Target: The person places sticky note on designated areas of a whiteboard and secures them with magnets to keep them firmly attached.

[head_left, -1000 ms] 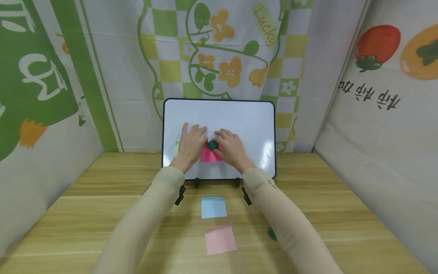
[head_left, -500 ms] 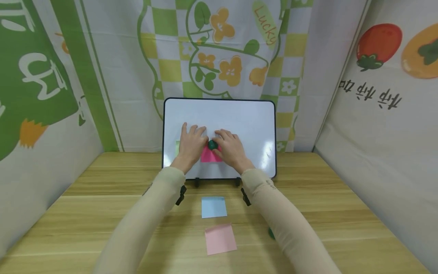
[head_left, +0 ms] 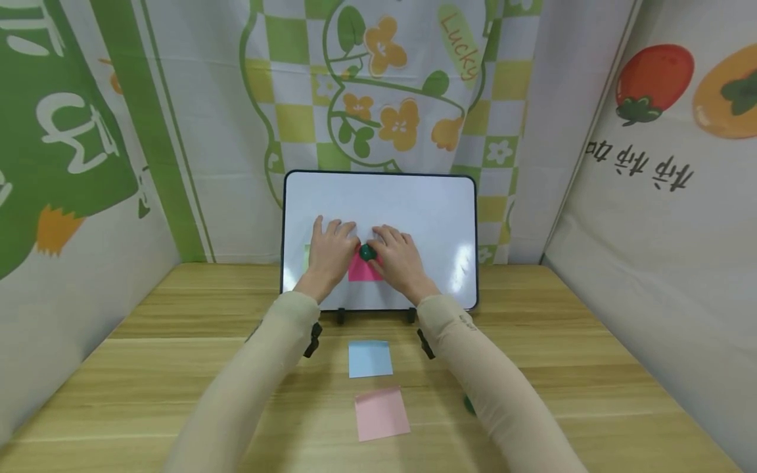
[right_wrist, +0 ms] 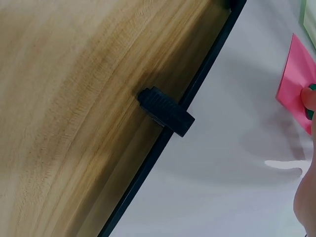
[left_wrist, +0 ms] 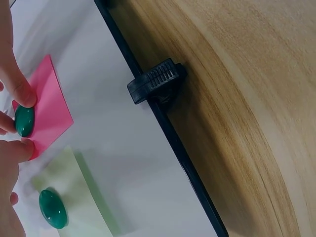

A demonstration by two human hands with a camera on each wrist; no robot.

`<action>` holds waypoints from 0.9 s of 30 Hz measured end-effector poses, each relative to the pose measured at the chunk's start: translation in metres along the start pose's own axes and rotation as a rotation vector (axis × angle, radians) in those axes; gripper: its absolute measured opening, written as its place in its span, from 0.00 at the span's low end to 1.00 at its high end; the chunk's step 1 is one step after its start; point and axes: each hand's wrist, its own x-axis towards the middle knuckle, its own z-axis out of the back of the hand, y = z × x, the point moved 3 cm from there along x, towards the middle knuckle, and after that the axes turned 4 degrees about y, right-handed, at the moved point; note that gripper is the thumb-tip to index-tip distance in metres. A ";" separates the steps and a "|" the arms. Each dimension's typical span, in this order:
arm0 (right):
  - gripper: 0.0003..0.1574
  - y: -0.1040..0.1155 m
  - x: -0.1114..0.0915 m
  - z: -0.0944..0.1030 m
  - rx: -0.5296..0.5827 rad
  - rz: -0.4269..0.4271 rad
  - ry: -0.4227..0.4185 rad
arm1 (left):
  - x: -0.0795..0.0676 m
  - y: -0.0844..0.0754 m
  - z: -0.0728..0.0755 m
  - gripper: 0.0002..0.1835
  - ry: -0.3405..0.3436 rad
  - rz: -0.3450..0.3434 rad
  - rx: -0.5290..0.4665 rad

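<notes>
A bright pink sticky note lies on the whiteboard, with a round green magnet over its upper part. My right hand pinches that magnet between thumb and a finger. Beside it, my left hand rests on the board with its fingers spread upward; the thumb presses the pink note close to the magnet. Partly hidden behind the left hand in the head view is a pale green note, which bears another green magnet.
Black clip feet support the board's lower edge on the wooden table. A light blue note and a pale pink note lie in front. Another green magnet peeks out beside the right sleeve. Patterned curtains surround the table.
</notes>
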 end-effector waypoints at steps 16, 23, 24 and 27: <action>0.31 -0.006 -0.008 0.008 0.063 -0.030 0.052 | -0.010 0.002 0.008 0.24 0.014 -0.040 -0.113; 0.29 -0.005 -0.008 0.013 0.126 -0.029 0.074 | -0.019 0.000 0.010 0.25 0.004 -0.066 -0.166; 0.29 -0.004 -0.008 0.014 0.131 -0.025 0.077 | -0.020 -0.001 0.010 0.25 -0.007 -0.075 -0.165; 0.29 -0.004 -0.009 0.015 0.138 -0.015 0.092 | -0.024 -0.004 0.012 0.25 -0.036 -0.105 -0.165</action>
